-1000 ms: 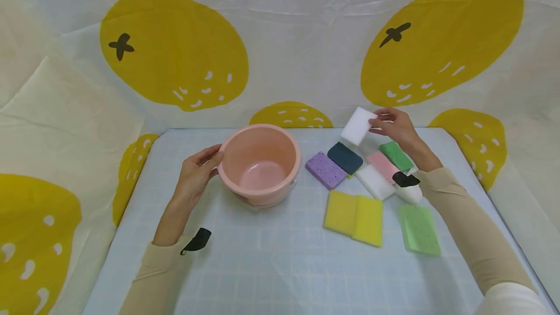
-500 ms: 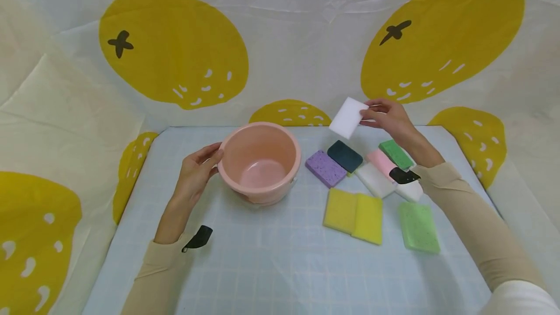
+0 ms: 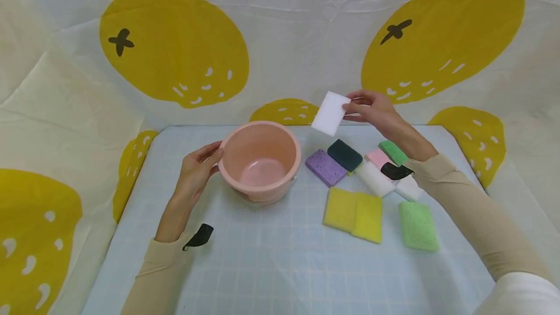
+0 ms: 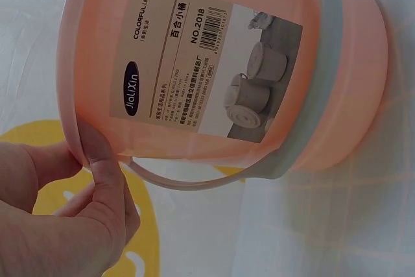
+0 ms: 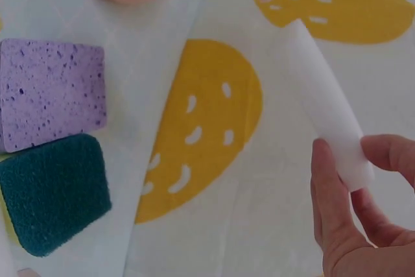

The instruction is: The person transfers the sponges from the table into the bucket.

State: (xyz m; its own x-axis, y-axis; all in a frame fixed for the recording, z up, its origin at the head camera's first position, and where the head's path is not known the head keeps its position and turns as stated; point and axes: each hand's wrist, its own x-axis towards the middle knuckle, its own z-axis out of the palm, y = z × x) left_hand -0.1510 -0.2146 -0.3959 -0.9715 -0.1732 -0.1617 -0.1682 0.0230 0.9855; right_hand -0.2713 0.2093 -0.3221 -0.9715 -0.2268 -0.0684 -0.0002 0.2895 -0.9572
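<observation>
A pink bucket [image 3: 262,193] stands upright at the middle of the table, and its inside looks bare in the head view. My left hand [image 3: 198,171] pinches the bucket's left rim between thumb and fingers; the left wrist view shows the labelled bucket wall [image 4: 207,63] and its handle [image 4: 188,183] beside the hand [image 4: 78,205]. My right hand [image 3: 372,111] pinches a white sponge [image 3: 331,113] by one edge, held in the air at the back, right of the bucket. In the right wrist view the white sponge [image 5: 327,105] appears edge-on between the thumb and fingers.
Right of the bucket lie a purple sponge [image 3: 325,167], a dark green scouring sponge [image 3: 344,155], two yellow pads [image 3: 353,214] and a light green sponge [image 3: 418,226]. Pink [image 3: 378,157], green [image 3: 393,152] and white [image 3: 375,179] sponges sit under the right forearm. A lemon-print cloth hangs behind.
My right hand has carried the white sponge leftward and slightly up, nearer the bucket. The left hand and the bucket stay where they were.
</observation>
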